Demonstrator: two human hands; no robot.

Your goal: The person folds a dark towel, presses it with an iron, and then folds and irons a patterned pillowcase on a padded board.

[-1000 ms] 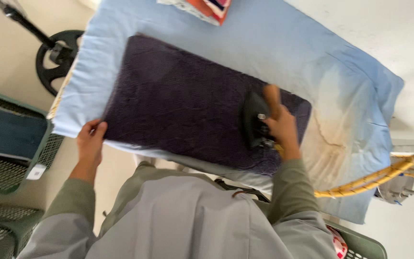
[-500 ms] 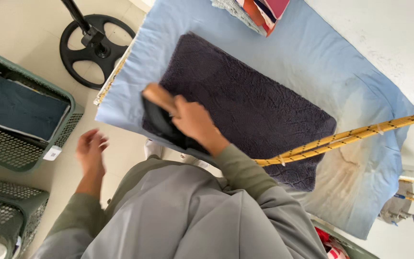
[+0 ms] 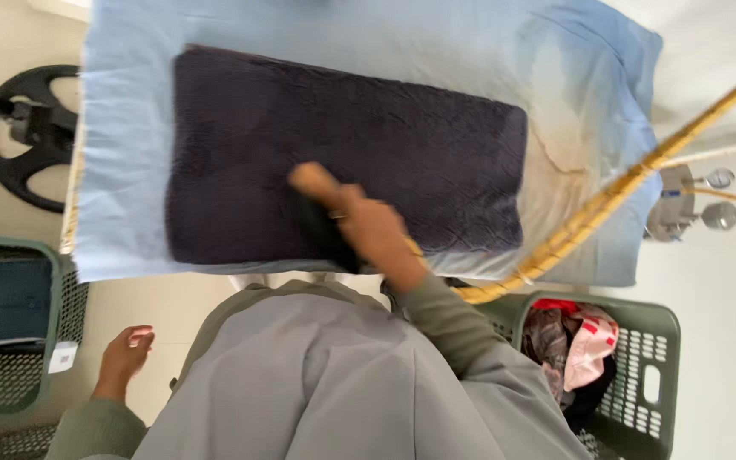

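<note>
A: Where was the iron (image 3: pixel 321 223)?

B: On the dark towel (image 3: pixel 342 153), near its front edge, over the blue sheet (image 3: pixel 129 128) on the table. The right hand (image 3: pixel 372 230) had its grip clamped on the wooden handle.

A: Left hand (image 3: pixel 125 353)?

B: Hung loose beside the body, fingers apart, holding nothing, near a green basket (image 3: pixel 10 332).

I see a pale tiled floor (image 3: pixel 10 217) below me — green mesh baskets (image 3: pixel 653 358) on either side, a black wheeled stand base (image 3: pixel 19 140), and a white wall (image 3: pixel 726 51) behind.
</note>
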